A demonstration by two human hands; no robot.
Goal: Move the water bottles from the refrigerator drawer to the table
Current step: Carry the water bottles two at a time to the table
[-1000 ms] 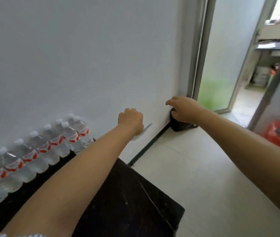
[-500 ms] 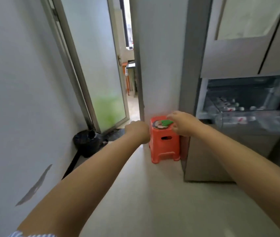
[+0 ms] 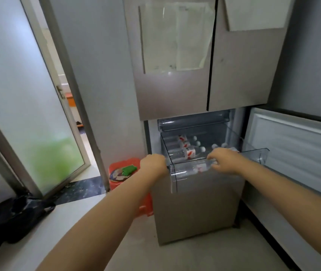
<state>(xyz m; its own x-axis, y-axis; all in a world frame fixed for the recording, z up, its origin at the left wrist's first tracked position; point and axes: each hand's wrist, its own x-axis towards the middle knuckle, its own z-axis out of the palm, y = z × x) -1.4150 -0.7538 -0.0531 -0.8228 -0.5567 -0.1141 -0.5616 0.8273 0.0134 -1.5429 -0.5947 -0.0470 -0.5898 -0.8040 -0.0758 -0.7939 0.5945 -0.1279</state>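
With both arms out at the open drawer (image 3: pixel 185 169), this is the pick-up step. Right hand (image 3: pixel 225 160) hovers curled over the bottles (image 3: pixel 183 152), grip unclear; left hand (image 3: pixel 152 163) fisted, seemingly empty, beside the drawer's corner. Next: reach down, close on one.

The drawer (image 3: pixel 214 163) is pulled out of the refrigerator (image 3: pixel 175 94), and water bottles (image 3: pixel 185 151) are laid inside it. The left hand (image 3: pixel 152 163) is placed at its left front corner, the right hand (image 3: pixel 224 160) over its front rim. A stool (image 3: pixel 124 173) is set left of the refrigerator, a bag (image 3: pixel 13 216) farther left on the floor.
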